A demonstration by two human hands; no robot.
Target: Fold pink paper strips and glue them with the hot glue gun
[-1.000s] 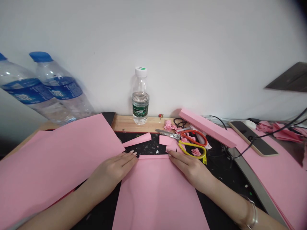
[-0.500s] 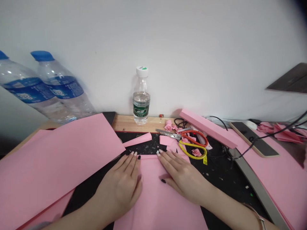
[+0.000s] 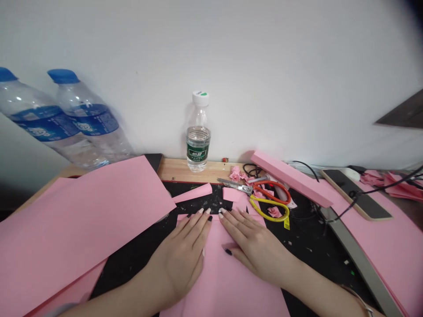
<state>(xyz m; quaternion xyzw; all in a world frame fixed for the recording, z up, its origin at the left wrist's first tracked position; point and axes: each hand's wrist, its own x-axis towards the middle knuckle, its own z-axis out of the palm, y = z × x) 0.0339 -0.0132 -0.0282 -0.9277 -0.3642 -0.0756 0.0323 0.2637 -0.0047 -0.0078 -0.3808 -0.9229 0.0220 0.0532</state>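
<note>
A pink paper sheet (image 3: 228,290) lies on the black mat in front of me, with a narrow fold along its far edge. My left hand (image 3: 181,251) rests flat on the left part of that edge, fingers stretched out. Beside it, my right hand (image 3: 254,240) presses flat on the fold, its thumb spread to the side. Neither hand grips anything. Just beyond the fingertips are a rolled pink paper piece (image 3: 193,192) and a small pink paper scrap (image 3: 231,194). Scissors (image 3: 269,200) with one red and one yellow handle lie past my right hand.
Large pink sheets (image 3: 82,220) cover the left side. A small water bottle (image 3: 198,136) stands by the wall; two big bottles (image 3: 89,119) lean at left. Paper roses (image 3: 235,173), a long pink box shape (image 3: 291,178), cables and a phone (image 3: 357,193) lie to the right.
My left hand has slid right along the folded edge, closer to my right hand. My right hand stays in place on the fold. The whole view has shifted slightly.
</note>
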